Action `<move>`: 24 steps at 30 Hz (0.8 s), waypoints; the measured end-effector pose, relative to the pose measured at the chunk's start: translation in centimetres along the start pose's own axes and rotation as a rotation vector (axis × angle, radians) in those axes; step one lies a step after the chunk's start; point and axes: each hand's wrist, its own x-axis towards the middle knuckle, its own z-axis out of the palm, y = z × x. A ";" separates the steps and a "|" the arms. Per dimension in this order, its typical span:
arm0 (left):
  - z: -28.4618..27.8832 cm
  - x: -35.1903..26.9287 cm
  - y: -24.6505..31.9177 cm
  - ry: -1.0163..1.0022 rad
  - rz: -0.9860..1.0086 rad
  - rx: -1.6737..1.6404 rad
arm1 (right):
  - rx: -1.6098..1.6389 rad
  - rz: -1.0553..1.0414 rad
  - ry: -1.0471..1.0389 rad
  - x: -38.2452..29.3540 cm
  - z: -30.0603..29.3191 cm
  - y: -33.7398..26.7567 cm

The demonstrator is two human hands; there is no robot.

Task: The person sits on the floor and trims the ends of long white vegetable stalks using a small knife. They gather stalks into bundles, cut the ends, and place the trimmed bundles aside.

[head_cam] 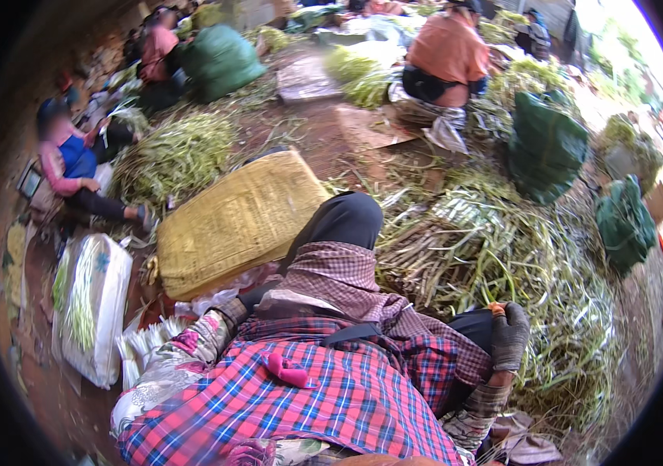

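My right hand, in a dark grey knitted glove, rests at my dark-trousered right knee beside a big heap of long green-and-white vegetable stalks. Something orange shows at its thumb side; whether the fingers grip anything is hidden. My left hand is mostly hidden between my raised left leg and a large yellow wrapped block; only a dark part past the floral sleeve shows. Under that arm lie white stalk bundles. A checked cloth covers my lap, and a pink object lies on my plaid top.
A white sack-like package with stalks stands at left. A person sits beyond it by another stalk heap. Another person sits ahead, back turned. Green sacks stand right; a stuffed green sack stands far left.
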 end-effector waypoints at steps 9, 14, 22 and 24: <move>0.6 5.8 1.8 -0.137 -0.163 0.074 | 0.223 0.036 0.092 -2.1 -2.3 2.1; 0.2 -1.1 0.5 -0.171 -0.296 0.099 | 0.135 0.010 0.059 -1.8 -2.1 0.5; -0.1 -6.8 -1.1 -0.220 -0.481 0.113 | 0.064 -0.036 0.054 -0.7 -1.6 -1.8; -0.1 -3.5 -1.0 -0.220 -0.452 0.113 | 0.064 -0.025 0.055 -0.7 -1.6 -2.1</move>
